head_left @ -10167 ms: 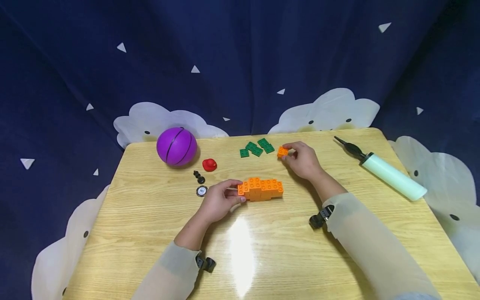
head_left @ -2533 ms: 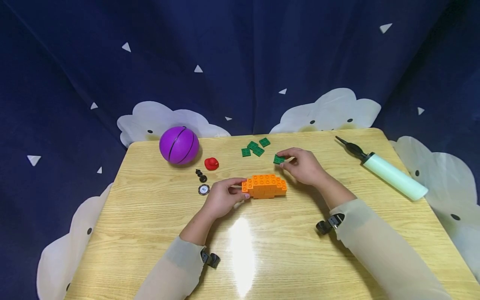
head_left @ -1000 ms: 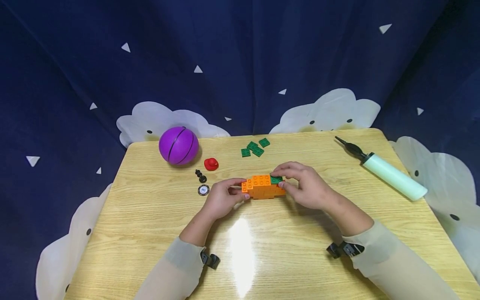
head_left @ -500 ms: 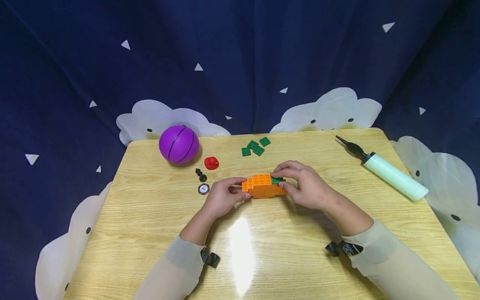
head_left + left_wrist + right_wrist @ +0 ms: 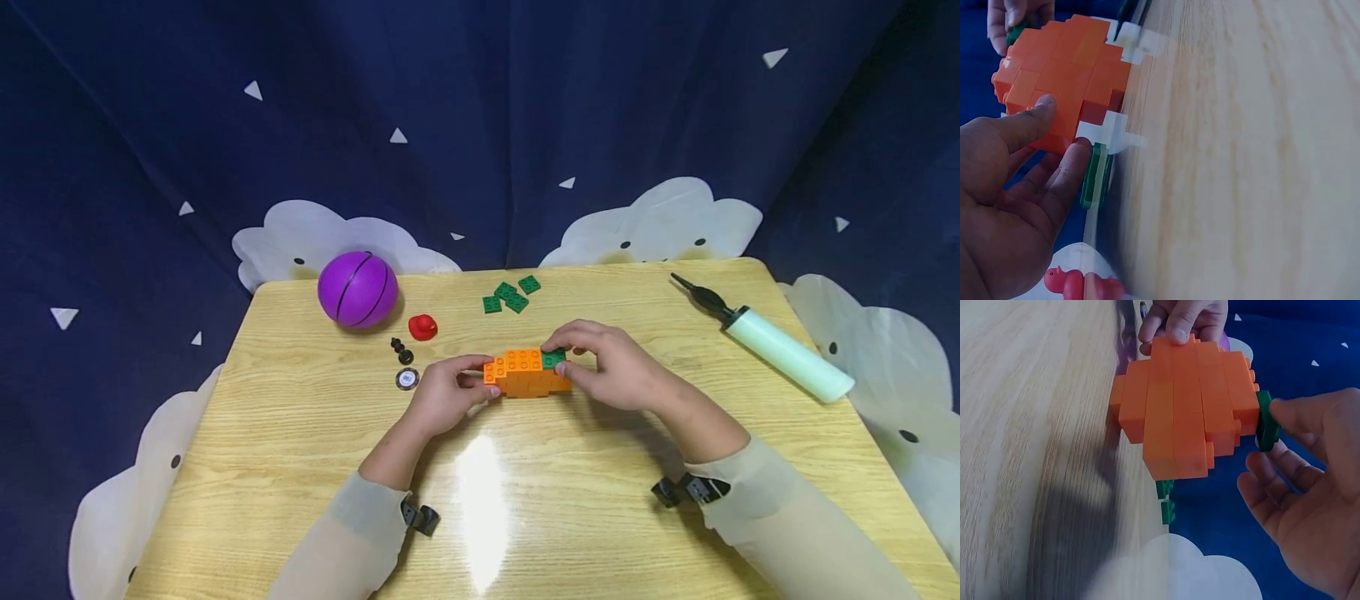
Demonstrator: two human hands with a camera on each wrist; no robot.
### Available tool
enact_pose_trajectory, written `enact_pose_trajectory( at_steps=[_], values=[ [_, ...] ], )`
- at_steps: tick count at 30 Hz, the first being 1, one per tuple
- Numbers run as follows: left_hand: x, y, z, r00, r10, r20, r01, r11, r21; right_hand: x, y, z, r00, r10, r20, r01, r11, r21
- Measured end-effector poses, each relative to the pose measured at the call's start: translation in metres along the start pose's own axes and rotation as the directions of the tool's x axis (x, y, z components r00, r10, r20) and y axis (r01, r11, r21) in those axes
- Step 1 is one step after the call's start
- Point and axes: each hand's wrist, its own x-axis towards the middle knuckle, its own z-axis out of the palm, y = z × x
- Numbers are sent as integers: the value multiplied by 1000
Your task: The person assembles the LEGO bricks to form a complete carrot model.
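My left hand [image 5: 442,402] grips the left end of an orange stepped build of toy building bricks [image 5: 527,382], thumb on the near side and fingers behind. In the left wrist view, its thumb lies on the front face of the orange build [image 5: 1054,69]. My right hand [image 5: 621,371] pinches a thin green brick [image 5: 553,359] between thumb and fingers, at the right part of the build's top. The right wrist view has the green brick [image 5: 1266,422] against the studded top of the orange bricks, slightly tilted to them.
Several flat green bricks [image 5: 516,302] lie behind the build. A purple ball [image 5: 357,289], a red rubber duck-like toy [image 5: 422,327], a black chess piece [image 5: 402,351] and a poker chip [image 5: 407,379] are to the left. A hand pump [image 5: 783,350] lies at the right.
Earlier my right hand held a small orange brick, later a green one from the back group. It brought the green brick onto the build's top; over the last second little has moved.
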Motion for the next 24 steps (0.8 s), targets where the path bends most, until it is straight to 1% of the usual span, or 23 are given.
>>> enact_pose_trajectory(
  at_steps=[4, 9, 15, 18, 24],
  values=[
    [0, 0, 0, 1000, 4, -1, -4, 1000, -4, 2, 5, -1, 999, 32, -3, -32, 998, 55],
    [0, 0, 0, 1000, 9, -3, -9, 1000, -8, 7, 11, -1, 993, 115, -33, -112, 990, 87],
    [0, -1, 0, 1000, 13, 0, -13, 1000, -3, 15, 21, 2, 977, 201, -65, -191, 972, 135],
    [0, -1, 0, 1000, 16, 0, -16, 1000, 1, 19, 29, 4, 965, 253, -72, -238, 957, 167],
    [0, -1, 0, 1000, 16, 4, -16, 1000, -1, 28, 45, 10, 943, 318, -98, -297, 937, 183]
  ],
)
